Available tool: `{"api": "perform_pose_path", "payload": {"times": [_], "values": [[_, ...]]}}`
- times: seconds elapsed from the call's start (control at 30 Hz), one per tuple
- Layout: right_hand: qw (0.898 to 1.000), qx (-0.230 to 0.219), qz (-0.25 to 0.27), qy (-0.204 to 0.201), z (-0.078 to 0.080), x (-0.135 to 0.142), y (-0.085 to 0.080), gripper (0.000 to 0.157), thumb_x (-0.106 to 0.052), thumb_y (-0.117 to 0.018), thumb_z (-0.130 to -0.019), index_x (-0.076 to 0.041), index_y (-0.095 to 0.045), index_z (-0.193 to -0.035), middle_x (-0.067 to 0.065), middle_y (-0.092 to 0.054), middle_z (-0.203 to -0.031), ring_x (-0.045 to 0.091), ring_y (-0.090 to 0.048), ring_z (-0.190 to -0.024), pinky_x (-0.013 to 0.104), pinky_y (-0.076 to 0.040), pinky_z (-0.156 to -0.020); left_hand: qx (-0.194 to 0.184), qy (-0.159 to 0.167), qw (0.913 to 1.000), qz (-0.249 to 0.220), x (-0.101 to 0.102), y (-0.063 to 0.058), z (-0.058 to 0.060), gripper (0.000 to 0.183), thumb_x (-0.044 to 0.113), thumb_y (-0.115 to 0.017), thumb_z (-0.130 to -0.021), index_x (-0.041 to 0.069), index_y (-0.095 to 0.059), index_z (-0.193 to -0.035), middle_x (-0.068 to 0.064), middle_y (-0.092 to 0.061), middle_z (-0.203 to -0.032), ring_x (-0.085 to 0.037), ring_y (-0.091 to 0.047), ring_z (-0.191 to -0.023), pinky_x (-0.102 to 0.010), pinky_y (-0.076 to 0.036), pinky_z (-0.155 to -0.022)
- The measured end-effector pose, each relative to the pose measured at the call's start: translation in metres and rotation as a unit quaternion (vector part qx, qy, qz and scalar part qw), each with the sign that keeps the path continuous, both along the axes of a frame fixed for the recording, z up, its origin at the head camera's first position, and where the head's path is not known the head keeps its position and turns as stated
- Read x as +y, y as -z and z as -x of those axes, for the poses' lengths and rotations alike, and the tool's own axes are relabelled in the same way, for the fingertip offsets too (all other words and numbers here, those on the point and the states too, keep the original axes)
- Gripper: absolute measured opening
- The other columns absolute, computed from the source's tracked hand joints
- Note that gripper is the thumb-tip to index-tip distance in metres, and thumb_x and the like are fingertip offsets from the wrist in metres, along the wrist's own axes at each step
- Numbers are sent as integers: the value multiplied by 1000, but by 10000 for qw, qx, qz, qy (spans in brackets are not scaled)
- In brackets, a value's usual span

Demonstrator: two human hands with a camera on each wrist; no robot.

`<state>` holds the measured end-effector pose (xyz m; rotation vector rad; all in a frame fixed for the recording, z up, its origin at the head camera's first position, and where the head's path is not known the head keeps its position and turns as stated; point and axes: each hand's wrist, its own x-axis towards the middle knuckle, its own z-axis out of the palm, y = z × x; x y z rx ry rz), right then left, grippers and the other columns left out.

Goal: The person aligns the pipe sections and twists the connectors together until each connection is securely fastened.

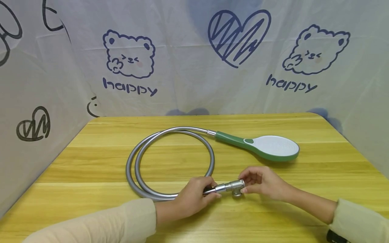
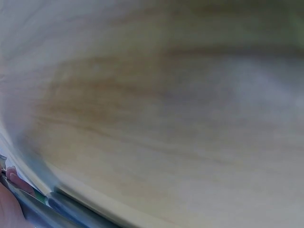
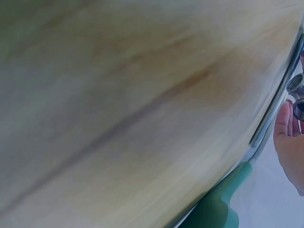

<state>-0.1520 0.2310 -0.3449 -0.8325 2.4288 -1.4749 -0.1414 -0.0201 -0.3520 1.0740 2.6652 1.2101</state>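
My left hand [image 1: 194,195] grips the end of a grey shower hose [image 1: 129,165], close to its chrome connector [image 1: 220,188]. On that connector sits a metal T-shaped fitting [image 1: 235,185], its short branch pointing down. The fingertips and thumb of my right hand [image 1: 268,184] pinch the fitting's right end. In the right wrist view, threaded openings of the fitting [image 3: 295,84] show at the right edge. The hose runs in loops to a green shower head [image 1: 234,139] with a white face, lying behind my right hand. Only part of a hand shows in the left wrist view.
The wood-grain table [image 1: 85,175] extends around the hose and the shower head. A white cloth with drawings [image 1: 182,67] hangs behind the table and along its sides. A small black object [image 1: 335,237] shows at the right sleeve.
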Motion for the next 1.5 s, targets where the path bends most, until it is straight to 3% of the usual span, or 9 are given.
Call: {"api": "perform_pose_path", "payload": {"times": [0.47, 0.67, 0.97, 1.5], "values": [[9999, -75, -82, 43, 0, 1, 1, 29, -11, -72, -79, 5, -62, -100, 18, -65, -92, 2, -60, -78, 22, -53, -68, 17, -26, 10000, 64, 1, 3, -1, 13, 17, -69, -83, 5, -63, -84, -3, -66, -79, 3, -46, -63, -12, -43, -55], [9998, -29, 67, -174, 1, 1, 3, 25, -10, -67, -83, 7, -60, -101, 18, -65, -87, 3, -60, -74, 24, -53, -63, 64, -43, 9999, 78, 0, 3, 0, 13, 17, -70, -83, 6, -63, -83, -3, -65, -78, 2, -46, -63, -12, -43, -55], [9973, -367, 428, -467, 2, 1, 5, 22, -6, -62, -87, 10, -57, -101, 21, -64, -82, 9, -63, -67, 32, -55, -59, 38, -68, 10000, 54, 0, 3, -1, 11, 15, -70, -82, 7, -63, -83, -3, -66, -78, 2, -47, -64, -13, -43, -56], [9940, -578, 646, -672, 0, 2, 3, 29, -1, -61, -86, 18, -52, -106, 32, -58, -94, 3, -63, -77, 24, -55, -67, 70, -93, 9999, 79, 1, 2, -1, 12, 15, -70, -82, 6, -62, -82, -3, -65, -78, 2, -46, -63, -13, -42, -55]]}}
